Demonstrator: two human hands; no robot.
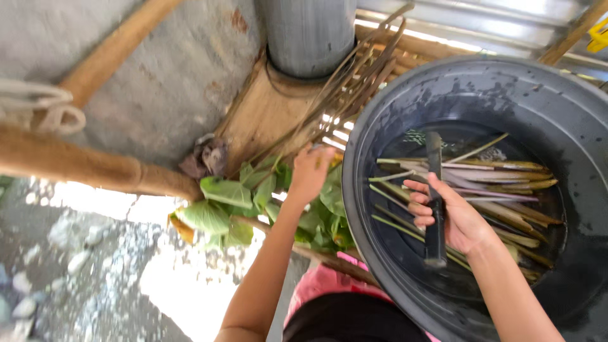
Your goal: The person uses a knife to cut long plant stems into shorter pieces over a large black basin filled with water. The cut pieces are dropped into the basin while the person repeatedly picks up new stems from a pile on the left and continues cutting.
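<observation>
1. Packages, labels, signs: nothing printed can be made out. Only a bright yellow object point(598, 33) clipped by the frame edge at top right; what kind it is can't be told.
2. Left hand point(309, 172) reaches forward into a pile of green leaves point(223, 201) with long stems point(345, 95) fanning up and right. Fingers are curled into the foliage; whether they actually clamp a stem can't be told, since leaves hide the fingertips.
3. Right hand point(453, 218) is wrapped tight around a dark knife point(434, 196), held roughly upright in the view, over the basin opening.
4. Large dark round basin point(373, 133) fills the right side. Inside: a layer of cut stalks point(500, 177), green to pinkish, lying mostly crosswise on the bottom. The knife sits above them; contact can't be told.
5. The leaf pile lies just left of the basin rim, on a slatted bamboo platform point(266, 114).
6. Grey round post point(308, 31) stands behind the stems at top centre.
7. Thick bamboo poles point(82, 164) cross the left side, with grey concrete wall point(164, 76) behind them. Pale rope point(44, 104) is looped on the far left pole.
8. Pink cloth point(316, 285) at bottom centre, between the forearms.
9. Gravelly ground point(82, 272) shows below left, partly sunlit.
</observation>
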